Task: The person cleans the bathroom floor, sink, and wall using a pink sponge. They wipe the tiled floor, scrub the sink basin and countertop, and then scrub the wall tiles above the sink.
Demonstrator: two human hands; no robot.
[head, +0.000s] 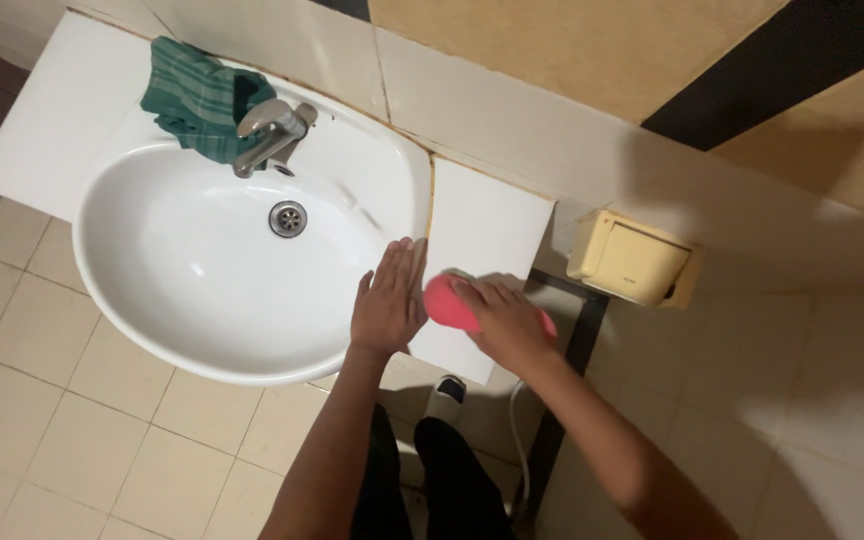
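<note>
- We look straight down on a white washbasin (167,330) set in a white counter, with a chrome tap (270,135) above the round metal drain (288,218).
- Our right hand (505,318) lies over a pink sponge (446,299), fingers curled down around its top so that it is gripped and pressed against the white counter slab (487,215) just right of the basin.
- Our left hand (389,300) rests flat and open, fingers straight and together, on the basin's right rim where it meets the slab; it grasps nothing and lies just beside the sponge.
- A green checked cloth (197,98) sits bunched behind the tap, well apart from both hands and untouched.
- Judged from how things lie, the wiping is at the near part of the slab; we see no foam, streaks or water on slab or basin, so we cannot tell which areas are already wiped and which remain.
- A cream wall box (630,262) hangs to the right of the slab, over the tiled floor (72,430); one shoe (445,395) shows below the counter edge.
</note>
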